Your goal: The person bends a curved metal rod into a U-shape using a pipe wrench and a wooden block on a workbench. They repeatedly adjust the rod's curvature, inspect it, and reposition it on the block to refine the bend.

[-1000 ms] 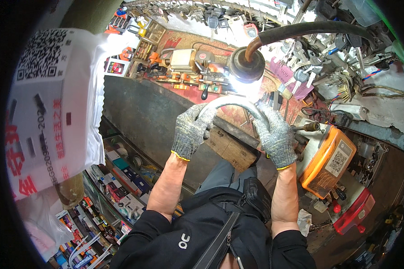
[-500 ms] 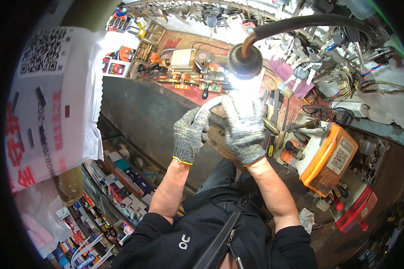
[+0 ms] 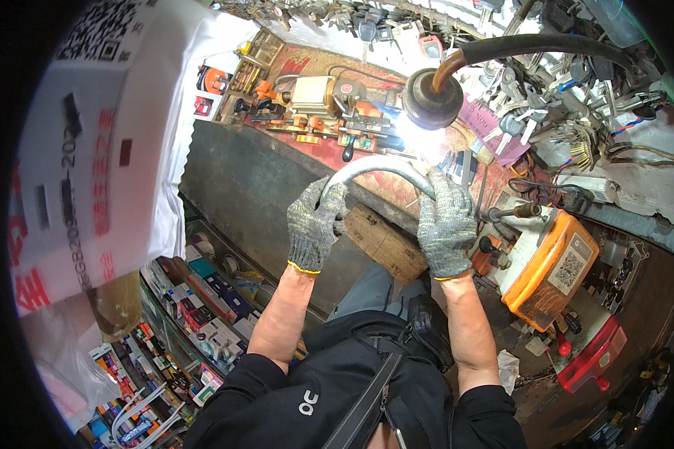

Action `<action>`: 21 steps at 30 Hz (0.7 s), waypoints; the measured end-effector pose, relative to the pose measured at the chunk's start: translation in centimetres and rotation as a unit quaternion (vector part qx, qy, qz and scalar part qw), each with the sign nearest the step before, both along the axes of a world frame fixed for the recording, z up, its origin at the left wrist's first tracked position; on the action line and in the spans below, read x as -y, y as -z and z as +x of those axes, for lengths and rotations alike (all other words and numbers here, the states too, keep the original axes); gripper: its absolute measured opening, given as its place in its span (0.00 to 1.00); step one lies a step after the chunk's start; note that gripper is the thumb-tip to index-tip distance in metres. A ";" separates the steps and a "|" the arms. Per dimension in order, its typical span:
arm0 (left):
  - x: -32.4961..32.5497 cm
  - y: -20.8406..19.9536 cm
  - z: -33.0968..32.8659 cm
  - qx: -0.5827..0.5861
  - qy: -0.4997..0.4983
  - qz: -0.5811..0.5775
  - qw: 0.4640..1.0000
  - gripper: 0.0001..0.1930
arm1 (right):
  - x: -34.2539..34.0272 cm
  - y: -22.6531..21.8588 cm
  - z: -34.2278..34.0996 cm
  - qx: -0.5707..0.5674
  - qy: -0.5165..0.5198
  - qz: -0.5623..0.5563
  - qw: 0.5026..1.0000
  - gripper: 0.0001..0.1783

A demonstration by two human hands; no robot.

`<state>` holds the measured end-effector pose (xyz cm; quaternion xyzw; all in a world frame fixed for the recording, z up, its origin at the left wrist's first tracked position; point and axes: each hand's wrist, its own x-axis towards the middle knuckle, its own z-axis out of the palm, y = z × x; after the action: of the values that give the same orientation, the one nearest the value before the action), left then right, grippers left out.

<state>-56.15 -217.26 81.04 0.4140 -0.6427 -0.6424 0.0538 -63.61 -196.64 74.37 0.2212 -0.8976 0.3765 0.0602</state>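
Two gloved hands with a curved metal bar; clock directions are taken from the bar's middle. The curved metal bar [image 3: 382, 163] arches upward between the hands, just past the picture's centre toward 1 o'clock. The left hand [image 3: 312, 228], at 8 o'clock, has its fingers curled round one end; the right hand [image 3: 446, 228], at 4 o'clock, grips the other, its fingertips partly hidden. A lit lamp [image 3: 430, 101] hangs near, at 1 o'clock. A wooden block [image 3: 386, 243] lies at 6 o'clock, an orange-edged machine [image 3: 553, 269] at 4 o'clock, and many keys [image 3: 513, 123] at 2 o'clock.
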 end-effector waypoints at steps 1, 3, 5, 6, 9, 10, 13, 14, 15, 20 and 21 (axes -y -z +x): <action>0.0 0.1 0.1 -0.004 0.002 0.003 1.000 0.13 | 0.0 -0.1 0.0 -0.009 0.001 -0.001 1.000 0.29; 0.1 0.2 0.2 -0.011 0.002 0.013 1.000 0.13 | -0.1 -0.2 0.0 -0.028 0.004 -0.002 1.000 0.27; 0.1 0.2 0.4 -0.011 -0.004 0.024 1.000 0.13 | -0.2 -0.1 0.0 -0.040 0.008 -0.004 0.999 0.27; 0.1 0.3 0.5 -0.018 -0.005 0.030 0.999 0.13 | -0.2 0.0 0.1 -0.044 0.002 -0.003 0.999 0.27; 0.3 0.8 1.0 -0.010 0.004 0.036 0.999 0.13 | -0.4 0.4 0.5 -0.028 0.010 -0.026 0.999 0.26; 0.5 1.2 1.3 0.001 0.018 0.027 0.999 0.13 | -0.3 0.6 0.7 -0.012 0.007 -0.024 1.000 0.25; 1.3 3.6 3.2 0.027 0.012 0.063 0.998 0.14 | -0.8 1.5 1.7 0.028 0.013 -0.033 0.999 0.24; 1.5 4.8 4.1 0.023 0.004 0.087 0.996 0.14 | -1.1 2.0 2.2 0.026 0.022 -0.048 0.998 0.24; 1.9 6.3 5.2 0.051 -0.021 0.090 0.994 0.14 | -1.4 2.6 2.6 0.025 0.021 -0.058 0.998 0.24; 2.8 15.0 11.7 0.094 -0.114 0.141 0.979 0.15 | -5.0 7.2 4.8 0.173 0.096 -0.061 0.978 0.24; 2.8 16.7 12.8 0.093 -0.119 0.152 0.977 0.15 | -5.8 8.3 5.3 0.210 0.093 -0.037 0.972 0.23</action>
<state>-43.38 -220.11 64.33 0.5492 -0.4857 -0.6800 0.0063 -58.27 -190.81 66.08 0.0505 -0.8920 0.4407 -0.0871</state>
